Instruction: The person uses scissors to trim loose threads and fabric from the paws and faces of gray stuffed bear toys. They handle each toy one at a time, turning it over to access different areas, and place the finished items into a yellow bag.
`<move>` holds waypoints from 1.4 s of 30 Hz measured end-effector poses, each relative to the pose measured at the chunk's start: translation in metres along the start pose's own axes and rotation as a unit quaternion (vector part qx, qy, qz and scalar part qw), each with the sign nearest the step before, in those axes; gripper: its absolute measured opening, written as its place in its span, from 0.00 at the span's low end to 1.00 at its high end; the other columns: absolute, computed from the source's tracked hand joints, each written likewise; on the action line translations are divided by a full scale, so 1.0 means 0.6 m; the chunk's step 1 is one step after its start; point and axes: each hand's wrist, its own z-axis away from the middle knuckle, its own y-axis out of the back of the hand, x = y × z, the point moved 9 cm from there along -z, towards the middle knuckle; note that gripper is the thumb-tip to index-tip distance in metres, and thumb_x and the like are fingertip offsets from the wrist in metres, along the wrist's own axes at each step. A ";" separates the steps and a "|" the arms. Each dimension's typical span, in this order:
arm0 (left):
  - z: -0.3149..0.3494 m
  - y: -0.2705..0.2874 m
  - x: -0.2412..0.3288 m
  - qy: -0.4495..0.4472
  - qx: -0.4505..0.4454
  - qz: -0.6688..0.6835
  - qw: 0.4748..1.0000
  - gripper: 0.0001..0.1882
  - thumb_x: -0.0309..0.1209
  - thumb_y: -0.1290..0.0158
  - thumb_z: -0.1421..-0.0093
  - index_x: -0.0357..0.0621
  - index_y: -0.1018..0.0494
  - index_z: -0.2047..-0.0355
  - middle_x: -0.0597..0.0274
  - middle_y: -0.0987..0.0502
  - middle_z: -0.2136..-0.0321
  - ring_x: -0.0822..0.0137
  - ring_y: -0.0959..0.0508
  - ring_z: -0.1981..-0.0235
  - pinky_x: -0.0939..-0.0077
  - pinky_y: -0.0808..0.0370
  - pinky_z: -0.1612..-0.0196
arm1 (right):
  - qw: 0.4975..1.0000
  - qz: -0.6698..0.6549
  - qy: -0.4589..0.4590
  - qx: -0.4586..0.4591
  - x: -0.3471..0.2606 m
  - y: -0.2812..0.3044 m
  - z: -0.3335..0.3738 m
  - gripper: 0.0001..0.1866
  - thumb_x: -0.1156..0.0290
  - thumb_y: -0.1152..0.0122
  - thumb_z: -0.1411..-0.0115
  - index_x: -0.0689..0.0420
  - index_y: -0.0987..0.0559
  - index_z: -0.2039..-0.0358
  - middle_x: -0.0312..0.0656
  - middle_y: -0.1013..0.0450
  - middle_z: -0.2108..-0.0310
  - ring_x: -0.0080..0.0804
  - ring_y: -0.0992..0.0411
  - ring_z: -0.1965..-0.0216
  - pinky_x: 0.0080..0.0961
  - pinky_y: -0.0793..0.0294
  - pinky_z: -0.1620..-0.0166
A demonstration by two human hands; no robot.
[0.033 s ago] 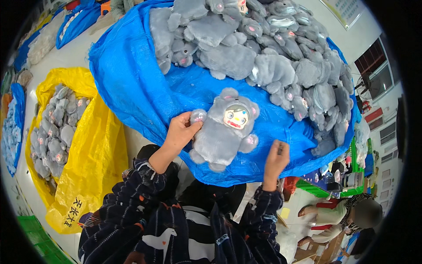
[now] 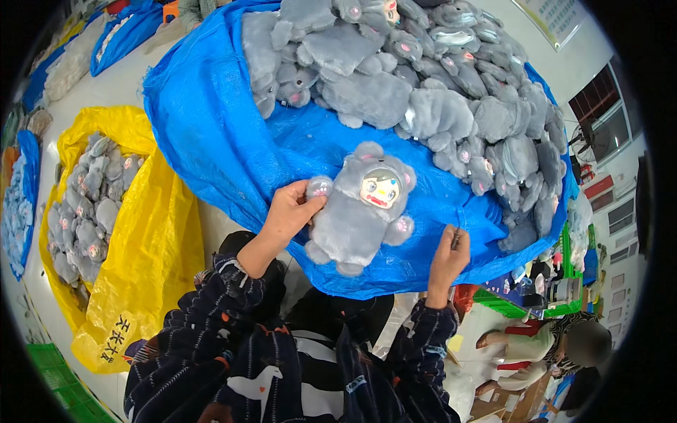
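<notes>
Left hand (image 2: 288, 213): thumb and fingers closed on one paw of a grey, furry, bear-shaped plush piece (image 2: 349, 233), at the piece's left side. Right hand (image 2: 448, 264): near the right side of the plush piece, not touching it; fingers curled, thumb close to them. Can't tell whether they pinch something small.

Plush piece sits between the two hands, face side up, head end far and tilted right. It has round ears, pink-marked paws and a pale smooth face plate (image 2: 381, 189) with a red mouth. It's over the near part of a big blue woven-plastic sheet (image 2: 204, 134); can't tell if it rests flat on it or is partly lifted.

Far side and right of the sheet: a heap of similar grey furry plush pieces (image 2: 367, 99), jumbled, overlapping, some showing face plates or paws.

Left: open yellow woven-plastic sack (image 2: 162, 254) with more small grey plush parts (image 2: 84, 218) inside. Far left: light blue soft pieces (image 2: 14, 218) in another blue sheet. Near left corner: green plastic crate (image 2: 60, 388) on the floor.

Right, past the sheet: another person (image 2: 536, 352) in light trousers. Both of the worker's forearms are in dark patterned sleeves (image 2: 211, 296).
</notes>
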 end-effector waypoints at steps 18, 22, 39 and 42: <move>-0.004 -0.033 -0.022 0.092 -0.144 0.204 0.964 0.15 0.38 0.48 0.37 0.40 0.27 0.56 0.69 0.25 0.65 0.78 0.28 0.66 0.80 0.29 0.61 | 0.933 0.081 0.315 -0.156 -0.270 -0.157 0.057 0.17 0.67 0.33 0.50 0.57 0.23 0.59 0.39 0.30 0.70 0.36 0.27 0.72 0.30 0.28 0.74; -0.004 -0.042 -0.017 0.080 -0.164 0.204 0.962 0.16 0.37 0.48 0.37 0.40 0.27 0.54 0.70 0.25 0.64 0.79 0.28 0.64 0.81 0.30 0.60 | 0.931 0.095 0.309 -0.168 -0.268 -0.160 0.057 0.17 0.67 0.34 0.49 0.57 0.23 0.58 0.40 0.30 0.70 0.36 0.27 0.72 0.30 0.28 0.74; -0.010 -0.035 -0.016 0.011 -0.167 0.062 0.984 0.15 0.37 0.48 0.37 0.38 0.26 0.56 0.72 0.26 0.67 0.82 0.31 0.67 0.84 0.32 0.63 | 0.922 -0.223 -0.020 -0.315 -0.187 -0.199 0.036 0.13 0.68 0.41 0.42 0.62 0.22 0.59 0.31 0.29 0.71 0.22 0.29 0.71 0.22 0.30 0.71; -0.011 -0.032 -0.015 0.018 -0.162 0.038 0.986 0.14 0.36 0.48 0.37 0.38 0.25 0.58 0.72 0.26 0.69 0.83 0.31 0.68 0.84 0.32 0.65 | 0.885 -0.332 -0.128 -0.300 -0.174 -0.199 0.024 0.13 0.70 0.42 0.40 0.63 0.23 0.57 0.30 0.29 0.70 0.17 0.32 0.67 0.20 0.31 0.68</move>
